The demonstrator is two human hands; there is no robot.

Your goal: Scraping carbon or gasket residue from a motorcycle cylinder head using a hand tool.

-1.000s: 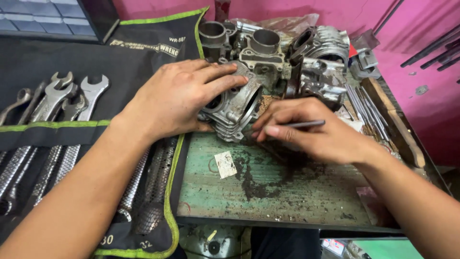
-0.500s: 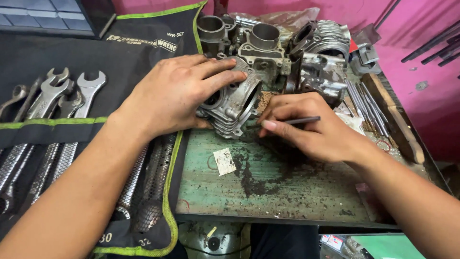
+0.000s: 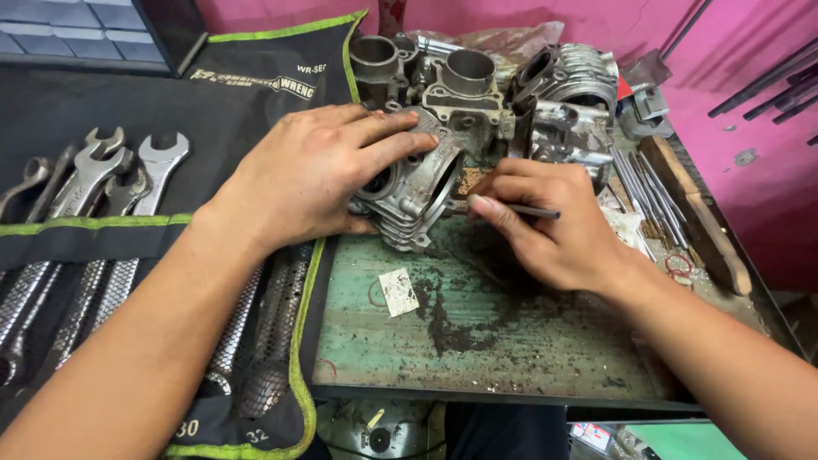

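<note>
Head cam: your left hand (image 3: 319, 175) lay spread w/ fingers wide over the top of the grey finned aluminium engine cylinder (image 3: 409, 192), palm pressing it down, fingertips reaching its upper rim. The cylinder sat tilted on its side at the back-left corner of the worn green-painted metal bench top (image 3: 511, 341), its open gasket face turned toward your right. Your right hand (image 3: 554, 226) was pinched narrow around a thin dark metal scraper rod (image 3: 528, 209), held like a pen, tip pointing at the cylinder's gasket face; whether the tip touched metal I couldn't tell, thumb hid it.

To do that scraping well, my judgement: you needed the blade kept flat to the face, light strokes, no digging, since aluminium scores easily. Left-hand pressure looked right; the cylinder rested on its fins, so it could've rocked w/o it. Wrist braced on the bench = better control.

Rel. to the cylinder: behind it stood a cluster of more grey cast engine heads and barrels (image 3: 477, 85). To its left, just beside, lay the black fabric tool roll with green edging (image 3: 281, 358), holding a row of silver open-end wrenches (image 3: 94, 170). In front, on the bench, lay a small white paper scrap (image 3: 398, 291) near a dark oily smear (image 3: 443, 315). Well to the right, long steel rods (image 3: 648, 192) and a brown wooden-handled tool (image 3: 694, 213).
</note>
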